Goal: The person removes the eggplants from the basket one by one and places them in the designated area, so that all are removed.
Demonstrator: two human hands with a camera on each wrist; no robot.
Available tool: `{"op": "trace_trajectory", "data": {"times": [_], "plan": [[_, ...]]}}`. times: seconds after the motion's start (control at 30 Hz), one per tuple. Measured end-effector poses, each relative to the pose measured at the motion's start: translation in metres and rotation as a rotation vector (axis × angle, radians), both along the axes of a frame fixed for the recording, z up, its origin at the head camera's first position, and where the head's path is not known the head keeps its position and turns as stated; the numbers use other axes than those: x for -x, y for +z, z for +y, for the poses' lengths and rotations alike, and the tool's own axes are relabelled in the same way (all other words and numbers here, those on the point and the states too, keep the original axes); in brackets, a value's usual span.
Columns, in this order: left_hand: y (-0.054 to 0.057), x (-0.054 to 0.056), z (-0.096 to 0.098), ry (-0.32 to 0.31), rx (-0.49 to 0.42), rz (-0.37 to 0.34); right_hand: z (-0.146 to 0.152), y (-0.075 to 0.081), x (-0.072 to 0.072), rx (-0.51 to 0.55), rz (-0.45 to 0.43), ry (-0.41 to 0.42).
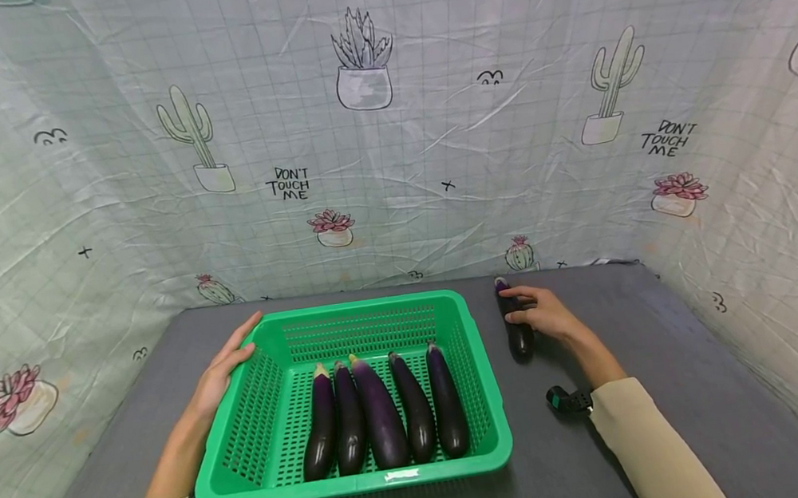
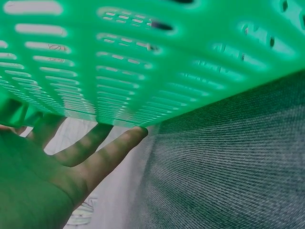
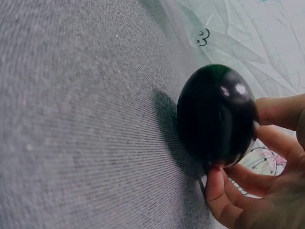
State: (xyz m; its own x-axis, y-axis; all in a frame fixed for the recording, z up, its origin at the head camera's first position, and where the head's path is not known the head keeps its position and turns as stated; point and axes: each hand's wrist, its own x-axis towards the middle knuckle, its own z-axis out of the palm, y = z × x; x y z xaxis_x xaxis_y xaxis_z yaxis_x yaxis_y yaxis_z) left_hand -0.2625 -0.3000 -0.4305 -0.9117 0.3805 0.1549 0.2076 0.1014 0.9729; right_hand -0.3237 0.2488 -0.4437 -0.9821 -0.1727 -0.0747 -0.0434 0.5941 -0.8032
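Observation:
A green plastic basket [image 1: 356,490] holds several dark purple eggplants, lying side by side with their stems toward the back; one eggplant [image 1: 384,423] is in the middle. My left hand [image 1: 219,374] rests against the basket's left rim. In the left wrist view its straight fingers [image 2: 112,155] touch the slotted outer wall. To the right of the basket, my right hand [image 1: 548,313] holds a single eggplant [image 1: 521,340] from its right side. The right wrist view shows this eggplant's rounded end [image 3: 217,117], with the thumb and fingers [image 3: 276,114] around it, close to the grey cloth.
A grey cloth [image 1: 558,474] covers the table. Behind and at both sides hang pale curtains [image 1: 418,143] printed with cacti and potted plants. A black wrist strap [image 1: 568,399] with a small device sits at my right sleeve.

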Motion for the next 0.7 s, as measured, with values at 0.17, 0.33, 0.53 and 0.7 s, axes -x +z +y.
{"op": "trace_trajectory", "data": {"times": [0.17, 0.33, 0.53, 0.7], "plan": [[0.0003, -0.0002, 0.0005, 0.047, 0.067, 0.015, 0.0005, 0.0007, -0.0003, -0.016, -0.012, 0.026], [0.0, -0.0001, 0.0002, 0.017, 0.022, -0.004, -0.0009, 0.0024, -0.0012, -0.034, 0.0, 0.03], [-0.0006, 0.0003, 0.0002, 0.022, 0.035, 0.006, -0.0015, 0.003, -0.0019, -0.059, 0.012, 0.011], [-0.0005, 0.0006, 0.0005, 0.044, 0.061, 0.009, -0.0016, 0.003, -0.0018, -0.049, 0.004, 0.007]]}}
